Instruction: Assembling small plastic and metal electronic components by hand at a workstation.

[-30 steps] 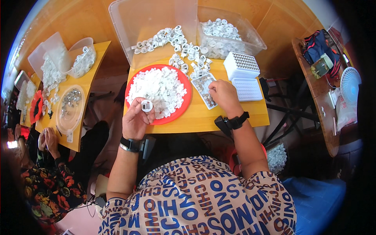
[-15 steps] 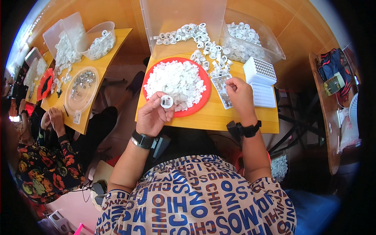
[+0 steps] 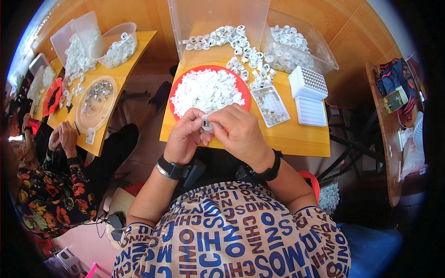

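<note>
In front of me, my left hand (image 3: pixel 182 136) pinches a small white round plastic casing (image 3: pixel 206 122) with a dark slot in its face. My right hand (image 3: pixel 242 132) is closed, its thumb and fingertips meeting the casing's right side. Whatever those fingertips may hold is hidden. Both hands are over the near rim of a red round tray (image 3: pixel 245 95) heaped with small white plastic pieces (image 3: pixel 206 90). To the right lies a white shallow tray (image 3: pixel 283 110) holding several small coin-like discs (image 3: pixel 268 104).
Stacked white trays (image 3: pixel 308 83) stand at the table's right. White round casings (image 3: pixel 238 44) spill from a tipped clear bin (image 3: pixel 185 28); another clear bin (image 3: pixel 320 58) holds more. On the left, a co-worker's hands (image 3: pixel 65 136) are at a second table (image 3: pixel 125 69). A wooden bench (image 3: pixel 381 139) stands far right.
My right hand has moved left from the disc tray to the casing. My left hand still holds the casing, shifted slightly to the right.
</note>
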Tool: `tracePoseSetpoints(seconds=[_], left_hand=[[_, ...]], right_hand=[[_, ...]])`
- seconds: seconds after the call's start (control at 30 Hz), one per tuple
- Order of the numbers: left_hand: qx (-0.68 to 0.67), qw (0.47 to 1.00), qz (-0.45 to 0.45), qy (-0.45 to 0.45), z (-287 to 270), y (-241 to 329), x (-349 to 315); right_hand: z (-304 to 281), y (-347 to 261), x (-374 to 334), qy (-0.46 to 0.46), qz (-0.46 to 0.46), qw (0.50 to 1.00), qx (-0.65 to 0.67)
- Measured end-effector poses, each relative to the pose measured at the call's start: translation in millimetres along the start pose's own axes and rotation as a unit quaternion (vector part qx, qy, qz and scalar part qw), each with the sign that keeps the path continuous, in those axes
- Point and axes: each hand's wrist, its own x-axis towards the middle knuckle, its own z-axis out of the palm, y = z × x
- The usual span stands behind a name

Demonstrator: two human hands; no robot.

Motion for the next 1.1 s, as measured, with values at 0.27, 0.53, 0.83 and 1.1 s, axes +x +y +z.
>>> tracePoseSetpoints(seconds=[0.27,0.53,0.83,1.1], left_hand=[[0.052,0.998,-0.026,0.020,5.6,-2.6,-2.1],[0.062,0.997,-0.035,-0.030,4.8,1.4,-5.6],[-0.002,0.999,0.008,0.031,-13.3,3.7,-3.0],[-0.017,0.999,0.020,0.025,-16.5,6.3,0.0]], right_hand=[[0.5,5.9,-8.4,-0.050,-0.033,0.997,-0.047],[11.2,27.8,-21.9,-0.089,0.325,0.827,0.451],[-70.3,82.7,-39.0,0.045,0.294,0.955,0.013],[-115.6,119.4,-54.2,-0.040,0.328,0.920,-0.211]])
